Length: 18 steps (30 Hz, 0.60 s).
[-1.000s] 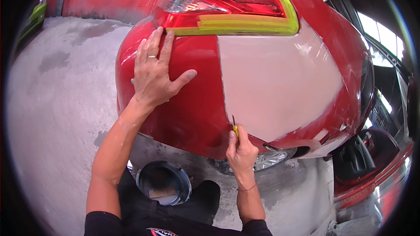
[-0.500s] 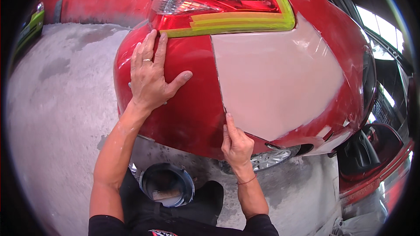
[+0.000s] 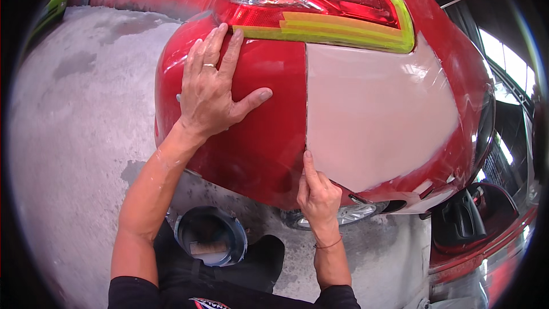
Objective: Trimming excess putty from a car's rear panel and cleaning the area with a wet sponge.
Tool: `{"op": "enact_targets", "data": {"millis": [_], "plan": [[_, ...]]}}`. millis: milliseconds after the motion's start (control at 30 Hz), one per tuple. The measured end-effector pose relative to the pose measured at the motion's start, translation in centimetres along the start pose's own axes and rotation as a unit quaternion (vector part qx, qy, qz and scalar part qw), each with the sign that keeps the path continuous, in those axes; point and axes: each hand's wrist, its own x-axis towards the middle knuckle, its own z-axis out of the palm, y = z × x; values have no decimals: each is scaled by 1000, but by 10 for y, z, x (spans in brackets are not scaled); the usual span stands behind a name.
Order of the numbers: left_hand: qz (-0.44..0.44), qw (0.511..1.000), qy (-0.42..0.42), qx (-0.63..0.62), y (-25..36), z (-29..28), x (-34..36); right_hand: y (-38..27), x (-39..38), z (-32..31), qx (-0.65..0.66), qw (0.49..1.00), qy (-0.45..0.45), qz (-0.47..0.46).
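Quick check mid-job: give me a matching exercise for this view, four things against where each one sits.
1. left hand
2. right hand
3. yellow-green masking tape
4. round container

a. along the tail light's edge
b. on the floor under the bumper
c. flat on the red panel
d. fingertip at the primer patch's left edge

Pairs: 1-c, 2-d, 3-a, 4-b

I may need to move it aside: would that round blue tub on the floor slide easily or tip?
The blue tub looks wide, low and open-topped, so probably stable rather than tippy. It sits on rough concrete floor, so it would likely scrape, not glide.
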Motion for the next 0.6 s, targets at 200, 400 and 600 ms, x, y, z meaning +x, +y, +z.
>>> {"op": "enact_targets", "data": {"millis": [200, 400, 600], "plan": [[1, 1000, -5, 8, -1, -1, 0, 7, -3, 4, -10, 999, 31, -34], [0, 1000, 9, 5, 0, -1, 2, 9, -27, -12, -56, 992, -105, 31], [-5, 1000, 0, -8, 0, -3, 0, -6, -16, -29, -1, 999, 35, 22]]}}
